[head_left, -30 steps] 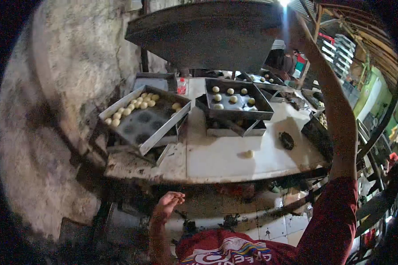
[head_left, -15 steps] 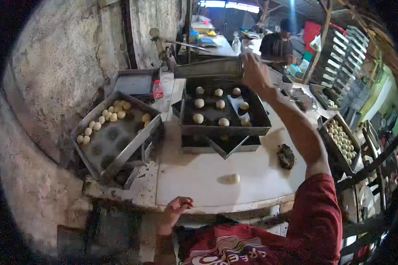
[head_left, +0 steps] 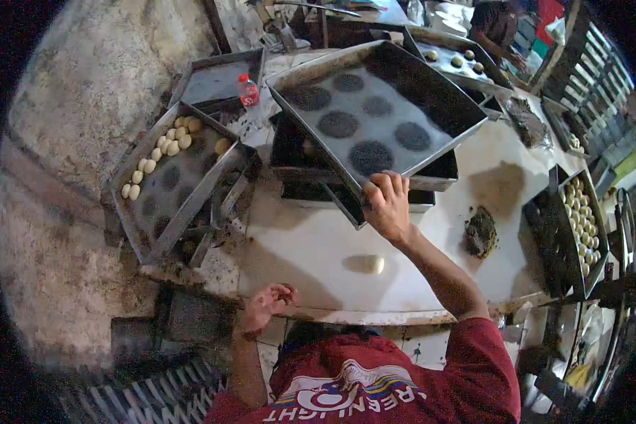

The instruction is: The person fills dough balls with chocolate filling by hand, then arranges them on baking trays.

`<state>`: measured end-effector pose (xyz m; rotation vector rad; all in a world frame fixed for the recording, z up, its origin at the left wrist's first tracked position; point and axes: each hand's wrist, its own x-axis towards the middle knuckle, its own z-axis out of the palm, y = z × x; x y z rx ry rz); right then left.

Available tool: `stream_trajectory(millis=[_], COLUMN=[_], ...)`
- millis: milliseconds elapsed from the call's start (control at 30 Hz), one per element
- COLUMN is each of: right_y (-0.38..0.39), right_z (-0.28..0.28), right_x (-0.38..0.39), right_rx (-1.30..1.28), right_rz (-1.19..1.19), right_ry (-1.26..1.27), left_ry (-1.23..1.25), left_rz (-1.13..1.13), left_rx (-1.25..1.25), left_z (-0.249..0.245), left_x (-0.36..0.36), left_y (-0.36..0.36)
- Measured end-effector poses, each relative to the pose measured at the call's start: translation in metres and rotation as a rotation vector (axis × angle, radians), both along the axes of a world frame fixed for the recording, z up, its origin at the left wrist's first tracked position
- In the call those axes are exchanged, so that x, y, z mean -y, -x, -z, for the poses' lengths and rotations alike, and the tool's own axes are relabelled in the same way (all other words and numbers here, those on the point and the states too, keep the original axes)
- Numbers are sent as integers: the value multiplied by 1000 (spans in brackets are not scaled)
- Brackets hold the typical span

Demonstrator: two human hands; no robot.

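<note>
My right hand (head_left: 387,201) grips the near corner of a square metal baking tray (head_left: 300,138). That tray is tilted over a stack of similar trays (head_left: 438,185), and dark round marks cover its pale floor. It hides most of what lies in the tray below. Over the table's front edge hovers my left hand (head_left: 268,307), its fingers loosely bent and apart, holding nothing visible. Between both hands a pale dough piece (head_left: 373,264) lies on the white tabletop (head_left: 311,275).
At left stands a tilted tray (head_left: 184,226) with several dough balls (head_left: 169,145). A red-labelled bottle (head_left: 248,92) is behind it. Farther right are a dark crumbly lump (head_left: 480,233) and another tray of dough balls (head_left: 579,226). Another person (head_left: 498,32) is at the back.
My right hand has come from the back toward me with the baking tray, now above the stack and covering the dough balls there. My left hand stays near the table edge. The view tilts down.
</note>
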<state>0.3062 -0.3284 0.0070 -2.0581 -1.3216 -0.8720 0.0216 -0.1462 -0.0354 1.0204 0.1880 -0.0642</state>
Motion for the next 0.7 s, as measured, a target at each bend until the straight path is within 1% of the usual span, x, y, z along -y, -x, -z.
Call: stream_trajectory(millis=[33,67,133,167,200,233,267,333,367,400,433,467,500,533,567,600,667,700], right_y=[2,3,3,4,7,15,27,57,72,81,84,90,95,102,107,106,104,101], right_z=[5,9,11,10,9,4,2,26,37,59,80,99,113,112,113,113,117,128], right_x=[1,1,0,0,3,7,10,26,29,39,44,47,46,38,34,28,28,31], right_rx=[-14,-5,4,5,3,-36,-81,-216,-318,-457,-557,-653,-705,-751,-749,-746,-718,-683], right_rz=[19,11,43,57,67,44,19,205,375,410,370,340,257,255,216,196,305,297], right_ry=[8,6,13,49,93,-61,-216,-391,-356,-184,44,192,221,317,339,334,626,645], left_ry=[-112,-105,3,23,7,-3,33,-428,-429,-469,-513,-556,-649,-731,-1096,-905,-1230,-1317], left_rz=[-17,5,114,150,259,363,382,466,455,357,408,471,330,216,7,-209,-431,-430], left_rx=[-71,-81,56,54,146,236,221,271,287,277,342,396,326,259,222,161,160,99], left_z=[0,5,21,28,36,42,39,13,-16,-37,-57,-77,-97,-118,-144,-150,-133,-111], left_x=[-3,-8,-23,-32,-39,-45,-51,-74,-89,-113,-143,-172,-201,-229,-252,-280,-358,-395], left_y=[-2,-6,-20,-30,-39,-46,-51,-53,-48,-44,-39,-32,-29,-31,-40,-56,-99,-125])
